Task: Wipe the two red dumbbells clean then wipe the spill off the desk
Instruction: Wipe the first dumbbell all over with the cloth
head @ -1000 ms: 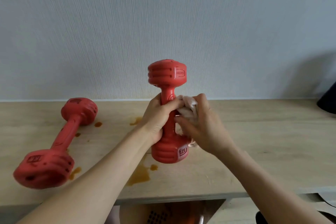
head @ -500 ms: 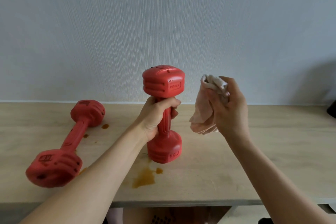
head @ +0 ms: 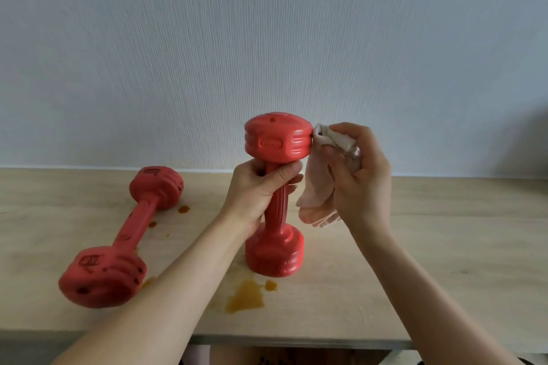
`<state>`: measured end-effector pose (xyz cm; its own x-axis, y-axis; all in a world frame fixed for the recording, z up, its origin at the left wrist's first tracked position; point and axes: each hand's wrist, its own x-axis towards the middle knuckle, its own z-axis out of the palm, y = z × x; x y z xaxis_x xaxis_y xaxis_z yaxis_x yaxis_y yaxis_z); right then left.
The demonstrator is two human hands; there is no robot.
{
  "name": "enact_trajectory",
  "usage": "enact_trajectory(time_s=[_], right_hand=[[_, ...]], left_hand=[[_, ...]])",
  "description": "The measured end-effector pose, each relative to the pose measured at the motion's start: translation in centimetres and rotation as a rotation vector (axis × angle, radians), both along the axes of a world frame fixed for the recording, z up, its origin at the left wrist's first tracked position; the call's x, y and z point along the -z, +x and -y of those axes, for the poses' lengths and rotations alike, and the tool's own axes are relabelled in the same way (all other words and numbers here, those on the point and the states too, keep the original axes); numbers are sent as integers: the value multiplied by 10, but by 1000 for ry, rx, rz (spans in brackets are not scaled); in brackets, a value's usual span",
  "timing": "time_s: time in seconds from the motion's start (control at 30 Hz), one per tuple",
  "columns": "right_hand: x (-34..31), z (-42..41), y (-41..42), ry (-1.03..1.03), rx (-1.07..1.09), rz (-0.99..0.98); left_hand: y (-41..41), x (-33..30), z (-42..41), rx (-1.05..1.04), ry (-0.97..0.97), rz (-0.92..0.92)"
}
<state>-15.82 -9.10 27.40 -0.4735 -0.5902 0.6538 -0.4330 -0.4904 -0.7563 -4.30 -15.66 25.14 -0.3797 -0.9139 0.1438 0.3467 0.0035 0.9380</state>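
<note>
Dumbbell in red stands upright near the middle of the desk, its long axis vertical, lower head resting on the wood. The left hand grips its handle just under the top head, fingers curled round it. The right hand, just to the right, pinches a bunched pale cloth, whose upper fold touches the right side of the top head; the rest hangs down. A second dumbbell lies on its side toward the desk's left edge, one head pointing to the front edge. Brown spill sits in front of the upright one, near the front edge
</note>
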Motion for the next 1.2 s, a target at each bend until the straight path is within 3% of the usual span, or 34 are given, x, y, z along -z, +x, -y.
enact_trajectory(time_s=[0.3,0.63,0.7,0.87,0.93,1.07,1.2], right_hand=[[13,9,-7,-143,175,-269],[5,9,7,-262,254,-602],[6,12,5,-270,225,-569],[9,19,-2,-177,96,-265],[7,19,-2,-156,123,-249],[6,17,13,-227,291,-561],[11,20,16,-137,193,-764]], left_hand=[[-12,6,-7,-68,-241,174],[-13,5,-3,-192,-291,314],[-12,5,-4,-207,-286,317],[-13,4,-6,-206,-277,348],[-16,5,-5,-218,-280,371],[-22,6,-5,-246,-368,415],[-19,8,-7,-214,-419,508]])
